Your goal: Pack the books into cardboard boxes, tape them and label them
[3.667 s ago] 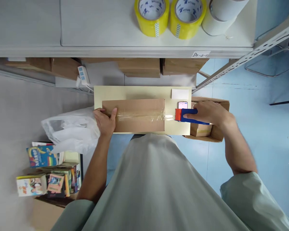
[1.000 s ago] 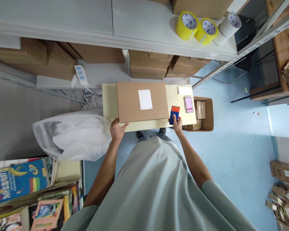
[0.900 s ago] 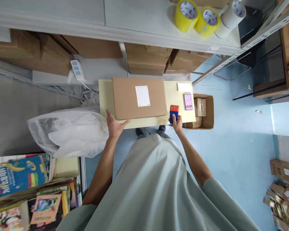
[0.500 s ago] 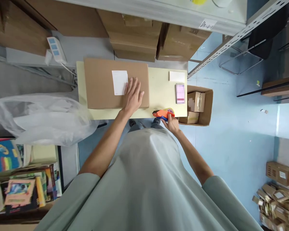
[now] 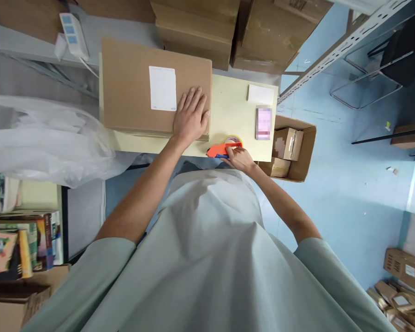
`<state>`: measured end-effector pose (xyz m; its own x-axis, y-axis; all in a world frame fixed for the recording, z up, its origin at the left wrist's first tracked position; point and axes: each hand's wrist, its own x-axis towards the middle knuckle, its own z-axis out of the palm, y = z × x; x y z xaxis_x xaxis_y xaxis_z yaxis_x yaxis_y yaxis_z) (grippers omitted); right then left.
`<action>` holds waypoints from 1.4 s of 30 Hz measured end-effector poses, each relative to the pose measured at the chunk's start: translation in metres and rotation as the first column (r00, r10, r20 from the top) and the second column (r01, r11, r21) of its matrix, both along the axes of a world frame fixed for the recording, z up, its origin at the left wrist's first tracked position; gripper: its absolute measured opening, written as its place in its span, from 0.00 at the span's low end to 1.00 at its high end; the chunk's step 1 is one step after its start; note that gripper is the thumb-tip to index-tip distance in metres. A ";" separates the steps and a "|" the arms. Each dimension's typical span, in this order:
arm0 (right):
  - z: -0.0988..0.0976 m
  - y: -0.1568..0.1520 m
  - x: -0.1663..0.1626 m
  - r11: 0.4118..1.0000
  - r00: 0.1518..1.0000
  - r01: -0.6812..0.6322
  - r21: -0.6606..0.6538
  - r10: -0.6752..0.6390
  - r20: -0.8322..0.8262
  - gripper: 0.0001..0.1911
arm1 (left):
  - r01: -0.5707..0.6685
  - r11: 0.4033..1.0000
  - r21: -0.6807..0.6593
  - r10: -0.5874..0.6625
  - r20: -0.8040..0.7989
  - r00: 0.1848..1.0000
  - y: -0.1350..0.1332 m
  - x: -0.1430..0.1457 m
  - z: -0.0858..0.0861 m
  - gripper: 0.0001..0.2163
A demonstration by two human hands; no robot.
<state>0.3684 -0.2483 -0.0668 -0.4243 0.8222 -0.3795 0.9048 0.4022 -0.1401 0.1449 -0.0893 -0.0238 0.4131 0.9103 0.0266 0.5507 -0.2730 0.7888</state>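
A labelled carton (image 5: 127, 87) sits upper left of the frame's centre under a flat left hand (image 5: 191, 117), while the right hand (image 5: 241, 159) grips a tape dispenser (image 5: 218, 151) by the desk (image 5: 231, 101) edge, where a loosened hold could drop it to the floor (image 5: 342, 221).

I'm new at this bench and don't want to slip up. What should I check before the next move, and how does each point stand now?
1. Large box steadied: ok, the left hand lies flat on top of the large box.
2. White label uncovered: ok, the white label shows whole, just beside the fingers.
3. Tape dispenser held: ok, the right hand grips the tape dispenser near the table's front edge.
4. Free tape end ready: cannot tell, too small to see.
5. Phone out of the way: ok, the phone lies apart from the box.
6. Box underside sealed: cannot tell, it faces down.
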 end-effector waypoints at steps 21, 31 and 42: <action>0.013 0.009 -0.022 0.995 0.986 0.082 0.049 -0.088 0.143 0.34 | -0.098 0.989 -0.114 0.115 0.150 0.982 0.004 -0.003 -0.033 0.36; 0.004 0.004 -0.024 0.984 0.978 0.164 0.069 -0.171 0.118 0.37 | -0.059 0.986 -0.155 0.084 0.160 0.983 0.001 -0.001 -0.023 0.38; -0.009 -0.003 -0.034 0.956 0.957 0.272 0.112 -0.281 0.072 0.34 | -0.130 0.991 -0.031 0.132 0.121 0.984 -0.003 0.000 -0.024 0.39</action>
<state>0.3347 -0.2512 -0.0755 -0.1438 0.9382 -0.3147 0.9894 0.1423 -0.0281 0.1450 -0.0919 -0.0477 0.2851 0.9573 0.0480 0.4789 -0.1857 0.8580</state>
